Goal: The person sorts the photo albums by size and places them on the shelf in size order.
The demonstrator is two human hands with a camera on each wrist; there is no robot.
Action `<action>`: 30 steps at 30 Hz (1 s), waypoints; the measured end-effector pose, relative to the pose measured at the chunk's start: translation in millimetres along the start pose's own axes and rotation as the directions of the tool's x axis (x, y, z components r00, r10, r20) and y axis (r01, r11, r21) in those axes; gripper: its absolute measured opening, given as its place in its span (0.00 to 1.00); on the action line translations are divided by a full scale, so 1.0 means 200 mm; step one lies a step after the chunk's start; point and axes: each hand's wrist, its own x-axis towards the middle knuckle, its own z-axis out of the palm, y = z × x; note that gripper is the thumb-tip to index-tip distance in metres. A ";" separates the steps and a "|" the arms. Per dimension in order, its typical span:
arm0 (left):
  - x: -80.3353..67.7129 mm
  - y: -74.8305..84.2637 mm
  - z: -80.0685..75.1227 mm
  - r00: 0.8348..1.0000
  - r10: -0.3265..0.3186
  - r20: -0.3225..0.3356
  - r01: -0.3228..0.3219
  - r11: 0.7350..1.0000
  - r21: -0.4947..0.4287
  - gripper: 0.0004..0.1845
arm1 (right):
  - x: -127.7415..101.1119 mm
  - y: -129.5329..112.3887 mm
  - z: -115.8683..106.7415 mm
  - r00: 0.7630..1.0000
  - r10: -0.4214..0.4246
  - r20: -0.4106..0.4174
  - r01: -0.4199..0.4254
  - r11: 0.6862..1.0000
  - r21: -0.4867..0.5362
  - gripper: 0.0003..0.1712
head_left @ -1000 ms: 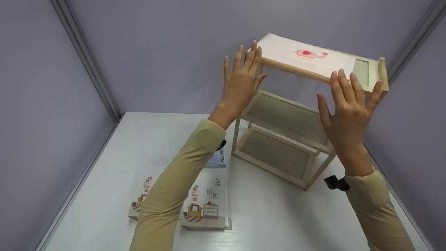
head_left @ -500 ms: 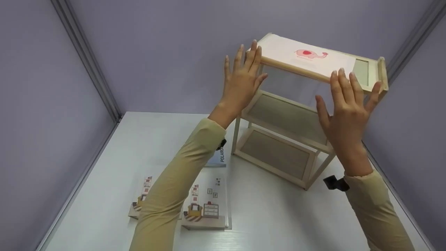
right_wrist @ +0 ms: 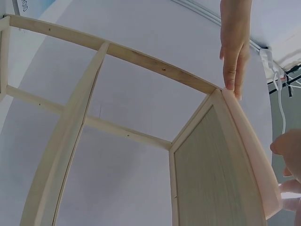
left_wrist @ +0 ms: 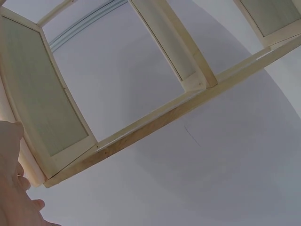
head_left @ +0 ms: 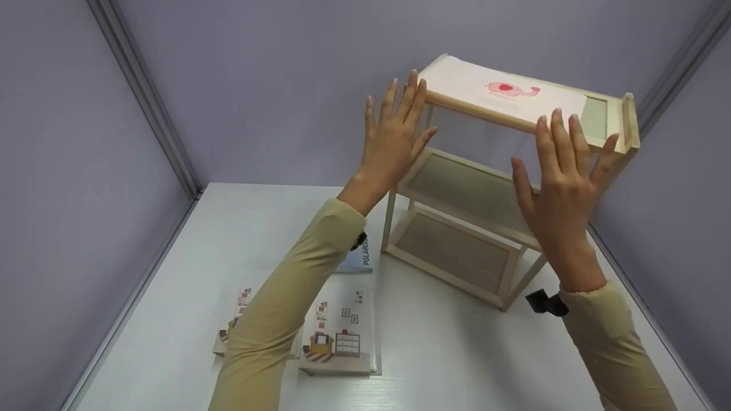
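Observation:
A pale wooden rack [head_left: 468,185] with three tiers stands on the white table, turned at an angle. Over its top tier lies a white sheet [head_left: 457,79] printed with a pink elephant; I cannot tell whether it is cloth or paper. My left hand [head_left: 389,142] has straight, spread fingers at the front left corner of that tier, their tips touching the sheet's edge. Toward the right end, my right hand [head_left: 565,191] lies with straight fingers across the front edge, thumb held apart. The left wrist view shows the rack's underside [left_wrist: 42,89], with no item gripped.
Two clear-sided boxes or stands with room drawings, one nearer the middle [head_left: 342,337] and one partly behind the left sleeve [head_left: 243,302], are on the table. A blue printed item [head_left: 360,260] lies behind them. Grey walls [head_left: 274,114] enclose the table closely.
My right hand has shifted slightly left along the front edge, and my left hand slightly down. The sheet and rack keep almost the same place.

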 end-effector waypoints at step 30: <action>-0.20 -0.08 0.07 0.999 -0.001 -0.032 -0.002 0.996 -0.094 0.38 | -0.17 -0.12 0.13 0.993 -0.105 -0.060 0.120 0.937 0.329 0.25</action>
